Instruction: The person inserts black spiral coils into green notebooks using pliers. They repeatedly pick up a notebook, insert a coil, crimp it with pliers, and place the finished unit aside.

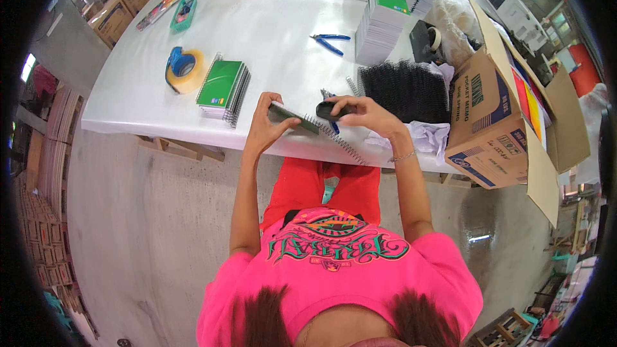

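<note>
Near the table's front edge, my left hand (265, 125) grips a small notepad (297, 119) with a green cover, thumb on one face and fingers behind. A wire-like spiral coil (344, 146) runs along the notepad's edge, and its long end sticks out past it toward me. My right hand (369, 114) is closed around a black rounded object (326, 111) beside the coil; its exact kind I cannot make out. Partly hidden by that hand is a blue-handled tool (334, 127). Left of my hands stands a stack of green spiral notepads (220, 87).
A pile of black spiral coils (405, 93) lies to the right, beside an open cardboard box (485, 122). Blue-handled pliers (331, 44) lie further back, near a tall stack of pads (380, 29). Tape rolls (187, 72) and a green tray (184, 13) are at the left.
</note>
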Tool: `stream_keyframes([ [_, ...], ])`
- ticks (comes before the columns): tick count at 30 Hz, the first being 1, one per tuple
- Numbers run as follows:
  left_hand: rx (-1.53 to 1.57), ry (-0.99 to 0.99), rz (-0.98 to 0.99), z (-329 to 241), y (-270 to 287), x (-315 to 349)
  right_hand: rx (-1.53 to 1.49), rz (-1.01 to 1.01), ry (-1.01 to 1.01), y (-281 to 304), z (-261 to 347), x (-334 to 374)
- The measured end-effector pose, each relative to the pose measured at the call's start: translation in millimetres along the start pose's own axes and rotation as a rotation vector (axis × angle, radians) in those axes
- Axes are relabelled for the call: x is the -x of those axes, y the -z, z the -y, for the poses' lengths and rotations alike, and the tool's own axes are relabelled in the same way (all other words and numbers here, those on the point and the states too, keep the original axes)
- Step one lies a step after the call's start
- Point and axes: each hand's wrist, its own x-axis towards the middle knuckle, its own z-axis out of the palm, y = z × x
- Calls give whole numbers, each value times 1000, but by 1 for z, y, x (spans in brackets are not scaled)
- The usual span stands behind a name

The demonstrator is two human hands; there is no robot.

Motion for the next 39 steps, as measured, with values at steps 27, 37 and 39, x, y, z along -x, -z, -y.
stream_keyframes([
  [27, 282, 70, 50, 13, -4, 2, 164, -109, -172, -18, 22, -31],
  [37, 470, 110, 50, 12, -4, -6, -88, -110, -142, -8, -6, -42],
  [39, 493, 130, 72, 11, -5, -6, -174, -77, -90, -4, -12, -37],
])
